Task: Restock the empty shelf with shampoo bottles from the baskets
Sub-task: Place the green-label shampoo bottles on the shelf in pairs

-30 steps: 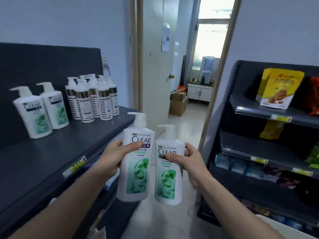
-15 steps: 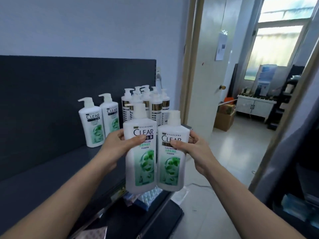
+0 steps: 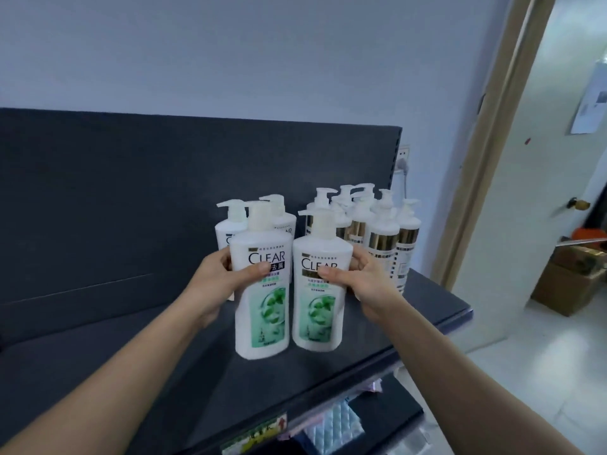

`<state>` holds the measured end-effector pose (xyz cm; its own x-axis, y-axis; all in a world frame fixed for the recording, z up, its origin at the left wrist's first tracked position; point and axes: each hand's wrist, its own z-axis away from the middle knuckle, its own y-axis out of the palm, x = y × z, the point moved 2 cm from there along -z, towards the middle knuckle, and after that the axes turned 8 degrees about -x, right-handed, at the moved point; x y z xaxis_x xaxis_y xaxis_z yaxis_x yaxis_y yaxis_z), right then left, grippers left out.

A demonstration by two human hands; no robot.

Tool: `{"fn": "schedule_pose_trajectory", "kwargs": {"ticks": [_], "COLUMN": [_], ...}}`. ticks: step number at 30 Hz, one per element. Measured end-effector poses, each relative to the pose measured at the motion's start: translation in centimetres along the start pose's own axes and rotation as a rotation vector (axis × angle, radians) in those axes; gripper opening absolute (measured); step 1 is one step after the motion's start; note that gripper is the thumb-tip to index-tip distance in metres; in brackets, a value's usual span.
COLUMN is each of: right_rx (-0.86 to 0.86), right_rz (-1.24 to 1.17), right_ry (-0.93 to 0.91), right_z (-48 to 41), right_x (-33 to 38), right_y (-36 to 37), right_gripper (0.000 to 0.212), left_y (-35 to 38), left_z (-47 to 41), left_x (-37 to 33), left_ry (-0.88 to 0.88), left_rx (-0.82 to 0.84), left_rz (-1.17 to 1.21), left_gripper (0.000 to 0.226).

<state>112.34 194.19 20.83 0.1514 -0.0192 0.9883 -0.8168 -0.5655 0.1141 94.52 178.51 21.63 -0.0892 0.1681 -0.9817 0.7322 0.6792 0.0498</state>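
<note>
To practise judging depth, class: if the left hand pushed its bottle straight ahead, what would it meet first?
Probably the two Clear bottles standing on the shelf directly behind the held bottle in the left hand; the gap is hard to judge.

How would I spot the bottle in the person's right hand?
Find the dark shelf against the wall. Two white CLEAR pump bottles are held before it; the right hand grips the right bottle. Its label band under the logo is olive-gold, but black on the left bottle.
</note>
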Motion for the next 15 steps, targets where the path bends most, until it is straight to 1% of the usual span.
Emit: {"fn": "schedule_pose_trajectory", "kwargs": {"ticks": [2, 6, 9, 10, 13, 15], "right_rx": [0.056, 0.171, 0.224, 0.242, 0.28, 0.292], "right_rz": [-0.011, -0.031, -0.046, -0.055, -0.054, -0.047], "right_ry": [0.01, 0.021, 0.044, 0.055, 0.077, 0.094], "right_z": [-2.0, -5.1, -6.9, -7.5, -9.0, -9.7], "right_x": [-0.5, -1.4, -2.2, -2.5, -3.4, -4.2], "right_y": [0.6, 1.5, 1.9, 2.0, 2.3, 2.5], "right_gripper": [0.069, 0.055, 0.051, 0.05, 0.052, 0.058], "left_y": [-0.3, -0.9, -1.1, -1.2, -1.6, -1.8], "left_z": [-1.0, -2.5, -3.1, -3.3, -3.7, -3.9], "left_x": [0.5, 1.8, 2.5, 2.8, 3.8, 4.3], "left_ry": [0.0, -0.006, -0.006, -0.01, -0.035, -0.045], "left_rx": [-0.043, -0.112, -0.135, -0.153, -0.203, -0.21], "left_rz": [-0.006, -0.034, -0.076, -0.087, -0.088, -0.083], "left_gripper": [0.04, 0.034, 0.043, 0.042, 0.036, 0.046]}}
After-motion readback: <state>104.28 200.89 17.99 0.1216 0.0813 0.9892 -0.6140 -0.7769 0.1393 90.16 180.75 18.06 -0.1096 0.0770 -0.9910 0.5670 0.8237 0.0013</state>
